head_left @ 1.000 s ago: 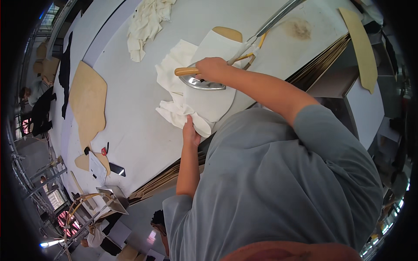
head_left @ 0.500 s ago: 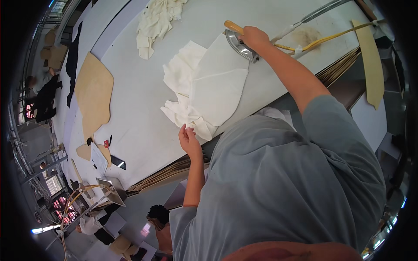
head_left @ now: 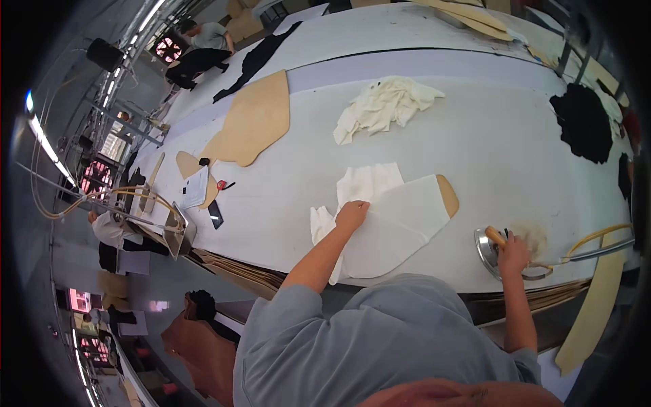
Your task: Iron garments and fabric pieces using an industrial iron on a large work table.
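Note:
My left hand (head_left: 352, 215) rests on a stack of white fabric pieces (head_left: 393, 220) lying on the long white table (head_left: 285, 203), fingers curled on the top piece's left edge. A tan cardboard pattern (head_left: 447, 195) pokes out from under the fabric at the right. My right hand (head_left: 513, 253) grips the wooden handle of a metal iron (head_left: 489, 248) that sits on the table to the right of the fabric, beside a brownish stain. A yellow hose (head_left: 597, 236) runs off from the iron to the right.
A crumpled heap of cream fabric (head_left: 383, 108) lies farther back. Black fabric (head_left: 583, 125) lies at the far right. A large tan pattern (head_left: 254, 122), a paper sheet (head_left: 195, 188) and a phone (head_left: 215, 214) lie at the left. Other people stand at the far left.
My right hand carried the iron off the white fabric and set it on the table to the right. My left hand moved up onto the top white piece.

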`<state>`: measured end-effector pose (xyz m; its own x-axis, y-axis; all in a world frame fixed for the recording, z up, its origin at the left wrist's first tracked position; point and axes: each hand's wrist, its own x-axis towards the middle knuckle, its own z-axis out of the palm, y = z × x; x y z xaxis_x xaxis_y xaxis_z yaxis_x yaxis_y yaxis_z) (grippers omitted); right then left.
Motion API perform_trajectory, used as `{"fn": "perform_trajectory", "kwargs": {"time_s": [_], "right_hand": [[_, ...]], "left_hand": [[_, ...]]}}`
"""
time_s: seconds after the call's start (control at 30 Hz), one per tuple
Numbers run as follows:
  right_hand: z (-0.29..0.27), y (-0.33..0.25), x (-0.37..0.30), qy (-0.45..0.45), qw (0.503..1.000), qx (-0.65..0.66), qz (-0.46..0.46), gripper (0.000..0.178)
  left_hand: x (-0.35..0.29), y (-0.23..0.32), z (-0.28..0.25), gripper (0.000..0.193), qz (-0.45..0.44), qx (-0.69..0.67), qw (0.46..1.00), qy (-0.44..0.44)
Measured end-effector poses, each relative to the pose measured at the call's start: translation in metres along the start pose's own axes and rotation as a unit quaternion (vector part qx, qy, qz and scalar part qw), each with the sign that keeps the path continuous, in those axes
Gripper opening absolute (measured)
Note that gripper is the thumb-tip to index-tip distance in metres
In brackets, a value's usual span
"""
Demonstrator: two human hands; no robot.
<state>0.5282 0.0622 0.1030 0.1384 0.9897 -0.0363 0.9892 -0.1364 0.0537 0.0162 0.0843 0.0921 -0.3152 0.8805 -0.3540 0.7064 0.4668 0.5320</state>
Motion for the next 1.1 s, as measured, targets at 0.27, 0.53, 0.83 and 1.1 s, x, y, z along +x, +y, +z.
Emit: {"fn": "perform_trajectory", "kwargs": {"time_s": [0.27,0.53,0.83,1.1], "right_hand": [[-0.094,-0.174,0.028,0.175,0.788,0.347,-0.478,0.065],[-0.111,-0.202,0.043,-0.195,0.767,0.124,-0.599,0.022],[-0.108,-0.189,0.013,-0.138,0.791,0.205,-0.559,0.017],[-0.207,-0.286,0.013,-0.047,0.686,0.563,-0.458,0.009]], "left_hand": [[-0.142,0.087,-0.022,0.037,0.116,0.038,0.992,0.039],[-0.175,0.07,-0.011,0.032,0.129,0.073,0.988,0.053],[-0.186,0.042,-0.069,0.025,0.178,0.149,0.973,0.002],[-0.1,0.075,-0.123,0.032,0.342,0.026,0.684,0.644]]}}
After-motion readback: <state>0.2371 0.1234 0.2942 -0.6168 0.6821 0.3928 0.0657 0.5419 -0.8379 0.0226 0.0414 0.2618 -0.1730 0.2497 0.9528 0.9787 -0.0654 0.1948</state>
